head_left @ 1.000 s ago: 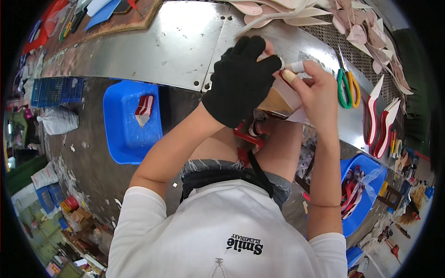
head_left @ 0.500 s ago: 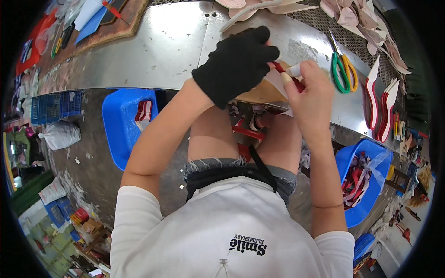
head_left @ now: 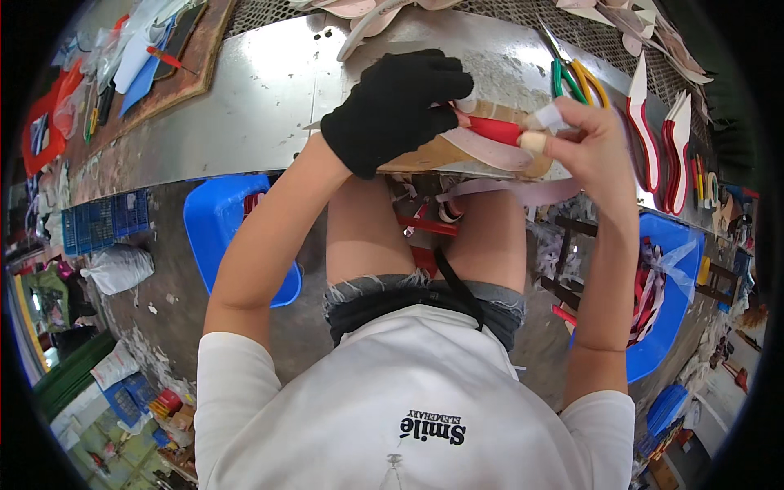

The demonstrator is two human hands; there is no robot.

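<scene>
My left hand (head_left: 396,113), in a black glove, is closed over a pale insole-shaped piece (head_left: 490,152) and one end of a red strip (head_left: 495,130). The gloved fingers hide much of that grip. My right hand (head_left: 594,147) has white and cream wraps on its fingertips and pinches the strip's other end, so it is stretched between both hands. Beneath them a tan board (head_left: 425,157) lies at the table's near edge. A pale ribbon (head_left: 514,189) hangs below the edge, across my thighs.
Scissors (head_left: 576,77) with green and yellow handles, and red-edged pale pieces (head_left: 678,155), lie right on the metal table (head_left: 261,90). More pale pieces (head_left: 384,20) sit at the back. A blue tub (head_left: 214,216) stands left; another (head_left: 678,302), holding red strips, stands right.
My right hand has moved right, away from the gloved hand, and more of the red strip now shows between them. The pale ribbon now hangs in view. The whole view has shifted slightly.
</scene>
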